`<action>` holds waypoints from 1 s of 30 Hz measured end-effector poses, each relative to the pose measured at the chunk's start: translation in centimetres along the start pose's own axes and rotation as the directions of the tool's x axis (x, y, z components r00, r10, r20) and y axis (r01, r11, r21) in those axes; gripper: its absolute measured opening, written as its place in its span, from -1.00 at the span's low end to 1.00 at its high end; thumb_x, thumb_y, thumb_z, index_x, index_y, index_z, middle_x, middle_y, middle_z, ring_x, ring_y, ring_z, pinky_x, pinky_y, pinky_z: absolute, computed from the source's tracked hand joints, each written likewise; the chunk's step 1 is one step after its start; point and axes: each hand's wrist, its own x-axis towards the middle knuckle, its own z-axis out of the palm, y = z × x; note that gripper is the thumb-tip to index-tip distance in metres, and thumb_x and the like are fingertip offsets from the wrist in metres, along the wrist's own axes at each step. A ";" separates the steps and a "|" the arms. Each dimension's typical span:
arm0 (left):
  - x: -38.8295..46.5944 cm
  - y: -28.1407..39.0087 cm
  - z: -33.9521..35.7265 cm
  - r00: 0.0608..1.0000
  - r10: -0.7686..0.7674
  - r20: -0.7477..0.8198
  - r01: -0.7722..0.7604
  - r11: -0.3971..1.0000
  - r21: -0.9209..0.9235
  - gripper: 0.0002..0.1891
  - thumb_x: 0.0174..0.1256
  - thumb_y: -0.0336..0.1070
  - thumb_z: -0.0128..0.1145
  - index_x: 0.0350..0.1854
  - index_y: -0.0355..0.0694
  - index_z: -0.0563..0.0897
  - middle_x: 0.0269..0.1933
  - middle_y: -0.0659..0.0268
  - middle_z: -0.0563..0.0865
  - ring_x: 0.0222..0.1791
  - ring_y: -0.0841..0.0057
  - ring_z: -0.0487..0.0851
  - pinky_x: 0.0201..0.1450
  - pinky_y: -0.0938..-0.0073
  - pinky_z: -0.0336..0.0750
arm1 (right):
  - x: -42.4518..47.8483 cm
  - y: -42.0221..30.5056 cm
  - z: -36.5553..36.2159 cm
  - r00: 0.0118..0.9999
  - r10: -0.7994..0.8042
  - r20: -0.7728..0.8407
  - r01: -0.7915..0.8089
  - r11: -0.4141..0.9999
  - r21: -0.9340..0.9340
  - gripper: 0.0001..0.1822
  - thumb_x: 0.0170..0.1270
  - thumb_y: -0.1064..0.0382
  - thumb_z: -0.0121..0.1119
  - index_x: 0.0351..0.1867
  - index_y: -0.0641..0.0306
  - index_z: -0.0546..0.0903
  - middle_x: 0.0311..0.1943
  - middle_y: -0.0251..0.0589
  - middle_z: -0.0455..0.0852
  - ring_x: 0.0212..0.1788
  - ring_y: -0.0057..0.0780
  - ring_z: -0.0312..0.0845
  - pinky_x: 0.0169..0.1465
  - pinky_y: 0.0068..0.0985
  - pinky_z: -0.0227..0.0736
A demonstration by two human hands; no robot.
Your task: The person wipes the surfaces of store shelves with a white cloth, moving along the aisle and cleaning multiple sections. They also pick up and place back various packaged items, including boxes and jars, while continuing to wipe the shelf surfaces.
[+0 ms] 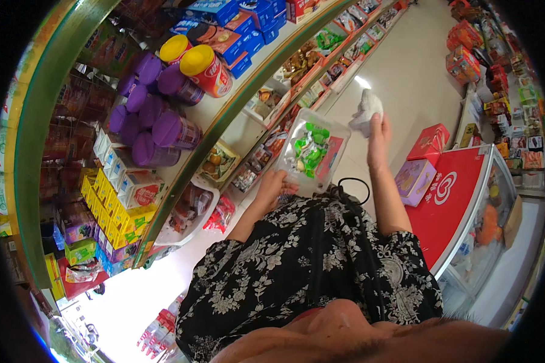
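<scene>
My left hand (274,186) grips the near corner of a clear plastic bin (287,156), which is tilted in front of my body. Inside it lie several small green-wrapped packets (312,152), towards the middle, with a red and blue printed piece (330,156) along the right wall. To the right of the bin, my right hand (378,136) is raised over the floor and holds a bunched white cloth (367,109). The cloth and the bin are apart. Part of my left hand's fingers is hidden behind the bin wall.
On the left, a shelf carries purple-lidded jars (150,113), yellow-lidded canisters (204,68) and yellow boxes (113,208). Lower shelves hold bins of packaged snacks (299,63). A red-topped chest freezer (449,181) stands on the right, with a purple tin (414,181) and a red box (429,141) on it.
</scene>
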 end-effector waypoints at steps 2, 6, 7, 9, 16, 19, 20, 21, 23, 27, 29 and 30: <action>0.2 0.1 0.5 0.997 -0.005 0.080 0.005 1.000 -0.008 -0.68 0.48 -0.31 -0.05 0.02 -0.51 0.57 -0.17 -0.06 0.78 -0.30 0.29 0.81 -0.29 0.36 0.71 | -1.2 -0.1 1.0 0.974 -0.017 0.224 0.085 0.951 -0.297 -0.65 0.49 0.24 0.13 0.21 0.32 0.58 -0.03 0.05 0.74 0.01 -0.20 0.71 0.10 -0.36 0.58; 0.5 -0.2 1.3 0.992 -0.076 0.102 0.077 0.997 -0.003 -0.67 0.49 -0.32 -0.05 0.06 -0.52 0.55 -0.15 -0.01 0.77 -0.31 0.32 0.80 -0.31 0.39 0.71 | -4.1 3.0 5.6 0.735 0.083 0.673 0.583 0.429 -0.690 -0.57 0.15 0.38 0.28 0.11 0.17 0.62 0.08 -0.09 0.65 0.20 0.10 0.51 0.28 -0.18 0.52; 0.4 -0.4 1.1 0.995 -0.073 0.065 0.074 0.997 -0.021 -0.67 0.49 -0.32 -0.04 0.08 -0.52 0.54 -0.14 -0.01 0.77 -0.31 0.31 0.80 -0.31 0.38 0.71 | -5.3 3.8 6.1 0.718 0.206 0.665 0.533 0.452 -0.715 -0.56 0.13 0.42 0.25 0.10 0.11 0.63 0.14 -0.18 0.63 0.28 0.11 0.42 0.34 -0.23 0.46; 0.2 -0.8 1.0 0.992 -0.121 0.041 0.123 0.990 -0.068 -0.66 0.49 -0.32 -0.04 0.11 -0.51 0.52 -0.12 -0.01 0.76 -0.32 0.28 0.80 -0.31 0.37 0.71 | -5.6 5.4 6.7 0.670 0.205 0.713 0.492 0.597 -0.634 -0.62 0.08 0.45 0.27 -0.02 0.06 0.70 0.22 -0.23 0.61 0.25 0.09 0.43 0.37 -0.23 0.43; -1.5 -2.4 -1.9 0.992 -0.127 -0.017 0.121 0.976 -0.183 -0.70 0.54 -0.28 -0.07 0.08 -0.43 0.48 -0.13 -0.07 0.74 -0.28 0.18 0.81 -0.28 0.30 0.72 | -4.9 5.3 8.2 0.651 -0.088 0.754 0.412 0.875 -0.254 -0.62 -0.05 0.63 0.26 -0.24 0.05 0.70 0.12 -0.27 0.70 0.28 -0.03 0.44 0.35 -0.30 0.44; -3.1 -4.1 -4.3 0.975 -0.172 -0.144 0.139 0.967 -0.213 -0.65 0.54 -0.29 -0.09 0.15 -0.50 0.45 -0.11 -0.11 0.74 -0.28 0.15 0.81 -0.28 0.27 0.73 | -3.8 4.5 8.7 0.714 -0.064 0.697 0.001 0.996 0.091 -0.61 0.10 0.63 0.25 -0.11 0.06 0.68 0.12 -0.26 0.72 0.27 -0.20 0.52 0.36 -0.32 0.44; -3.7 -4.9 -5.3 0.969 -0.173 -0.174 0.135 0.967 -0.215 -0.63 0.53 -0.29 -0.10 0.14 -0.55 0.44 -0.11 -0.14 0.74 -0.28 0.14 0.81 -0.27 0.27 0.73 | -3.1 4.6 9.3 0.678 0.067 0.732 -0.284 0.943 0.177 -0.65 0.29 0.56 0.21 0.05 0.13 0.63 0.14 -0.25 0.71 0.19 -0.40 0.60 0.33 -0.34 0.48; -4.5 -5.9 -6.5 0.969 -0.174 -0.178 0.125 0.959 -0.254 -0.61 0.53 -0.28 -0.10 0.13 -0.59 0.45 -0.09 -0.18 0.75 -0.27 0.12 0.81 -0.28 0.26 0.73 | -2.7 5.0 9.6 0.694 0.142 0.706 -0.435 0.864 0.253 -0.66 0.31 0.55 0.19 0.07 0.16 0.61 0.14 -0.26 0.70 0.17 -0.43 0.61 0.31 -0.37 0.50; -6.1 -8.2 -8.9 0.951 -0.196 -0.241 0.133 0.958 -0.254 -0.60 0.52 -0.28 -0.09 0.12 -0.60 0.47 -0.10 -0.21 0.75 -0.29 0.10 0.81 -0.28 0.21 0.74 | -2.0 6.5 10.1 0.688 0.266 0.676 -0.660 0.616 0.429 -0.67 0.36 0.53 0.15 0.12 0.23 0.58 0.14 -0.28 0.69 0.11 -0.50 0.64 0.27 -0.42 0.53; -9.7 -13.7 -12.7 0.920 -0.075 -0.385 0.113 0.991 0.077 -0.61 0.53 -0.27 -0.05 0.12 -0.59 0.46 -0.13 -0.26 0.75 -0.31 0.02 0.81 -0.24 0.10 0.76 | -2.7 11.7 14.9 0.697 0.454 0.555 -0.597 0.796 0.100 -0.49 0.35 0.42 0.21 0.35 0.15 0.54 -0.21 -0.28 0.71 -0.12 -0.50 0.67 -0.05 -0.45 0.58; -11.9 -15.5 -13.8 0.896 0.018 -0.444 0.120 0.952 0.280 -0.63 0.53 -0.27 -0.02 0.10 -0.56 0.46 -0.13 -0.28 0.74 -0.30 -0.01 0.82 -0.22 0.05 0.76 | -3.1 14.2 18.2 0.730 0.336 0.595 -0.394 0.918 -0.035 -0.41 0.30 0.42 0.22 0.40 0.14 0.53 -0.34 -0.14 0.74 -0.19 -0.26 0.73 -0.15 -0.29 0.61; -13.4 -16.3 -14.1 0.880 0.152 -0.451 0.005 0.945 0.327 -0.64 0.53 -0.27 -0.01 0.09 -0.54 0.46 -0.14 -0.29 0.74 -0.30 -0.02 0.82 -0.22 0.03 0.76 | -3.3 15.3 20.6 0.793 0.172 0.584 -0.167 0.984 -0.062 -0.42 0.28 0.43 0.20 0.38 0.16 0.54 -0.30 -0.07 0.75 -0.18 -0.12 0.73 -0.12 -0.23 0.61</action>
